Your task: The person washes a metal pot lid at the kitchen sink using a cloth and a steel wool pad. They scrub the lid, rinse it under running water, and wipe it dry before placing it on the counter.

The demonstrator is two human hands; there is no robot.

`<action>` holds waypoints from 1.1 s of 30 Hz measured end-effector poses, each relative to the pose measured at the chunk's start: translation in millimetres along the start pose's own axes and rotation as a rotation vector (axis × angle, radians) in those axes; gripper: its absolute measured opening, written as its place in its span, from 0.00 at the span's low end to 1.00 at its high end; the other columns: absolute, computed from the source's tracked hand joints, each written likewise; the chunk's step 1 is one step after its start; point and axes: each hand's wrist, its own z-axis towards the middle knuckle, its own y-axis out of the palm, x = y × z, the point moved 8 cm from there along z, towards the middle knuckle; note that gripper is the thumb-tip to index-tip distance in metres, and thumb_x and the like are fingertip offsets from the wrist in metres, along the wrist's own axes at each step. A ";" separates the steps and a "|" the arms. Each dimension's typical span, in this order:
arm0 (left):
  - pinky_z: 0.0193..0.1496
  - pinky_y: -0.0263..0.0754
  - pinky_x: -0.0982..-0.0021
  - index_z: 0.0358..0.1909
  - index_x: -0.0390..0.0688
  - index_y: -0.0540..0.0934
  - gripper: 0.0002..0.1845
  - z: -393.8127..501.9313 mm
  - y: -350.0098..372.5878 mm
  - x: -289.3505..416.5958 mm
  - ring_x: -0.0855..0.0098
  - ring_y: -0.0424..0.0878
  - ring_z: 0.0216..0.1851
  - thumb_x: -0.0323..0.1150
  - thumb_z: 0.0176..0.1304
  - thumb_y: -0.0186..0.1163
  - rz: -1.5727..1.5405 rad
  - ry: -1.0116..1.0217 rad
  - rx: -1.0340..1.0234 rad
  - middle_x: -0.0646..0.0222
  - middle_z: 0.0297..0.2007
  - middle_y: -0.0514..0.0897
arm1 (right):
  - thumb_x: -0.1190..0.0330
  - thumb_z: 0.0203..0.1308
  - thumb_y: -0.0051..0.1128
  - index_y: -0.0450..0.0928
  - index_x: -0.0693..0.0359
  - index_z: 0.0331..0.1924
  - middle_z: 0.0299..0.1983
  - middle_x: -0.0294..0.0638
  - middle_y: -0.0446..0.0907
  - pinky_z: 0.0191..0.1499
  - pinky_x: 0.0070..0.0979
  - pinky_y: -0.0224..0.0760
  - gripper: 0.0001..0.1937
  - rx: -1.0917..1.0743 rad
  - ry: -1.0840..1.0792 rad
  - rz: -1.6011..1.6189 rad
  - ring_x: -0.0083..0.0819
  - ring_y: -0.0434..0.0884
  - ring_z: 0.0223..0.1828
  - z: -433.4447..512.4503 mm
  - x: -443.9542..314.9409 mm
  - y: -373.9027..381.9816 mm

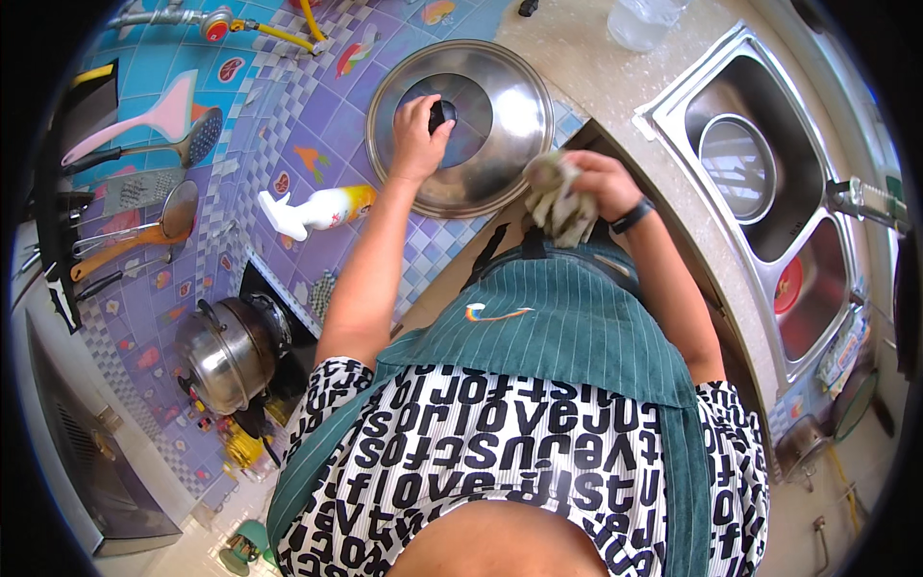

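Observation:
A round steel pan lid (461,191) with a glass centre lies over the tiled counter (346,115). My left hand (422,137) grips its black knob (443,115) from the left side. Bunched in my right hand (606,180) is a dirty, greyish-white cloth (561,202), held by the lid's lower right rim; whether it touches the rim I cannot tell. On the tiles left of my left forearm is a white and yellow spray bottle (324,208), its nozzle pointing left. What lies under the lid is hidden.
To the right is a double steel sink (786,94) with a round metal basin (735,169) in it. A clear container (642,25) stands at the back. Utensils, including a pink spatula (155,115), hang at left above a steel pot (227,353) on the stove. A yellow gas hose (281,36) runs along the back.

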 end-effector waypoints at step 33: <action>0.45 0.61 0.57 0.36 0.41 0.72 0.14 35.4 31.3 17.2 0.55 0.69 0.41 0.36 0.49 0.60 0.106 -0.033 0.174 0.58 0.38 0.73 | 0.61 0.61 0.44 0.74 0.60 0.49 0.58 0.44 0.70 0.60 0.33 0.62 0.17 -0.064 -0.864 -1.909 0.39 0.68 0.60 225.9 -113.2 69.9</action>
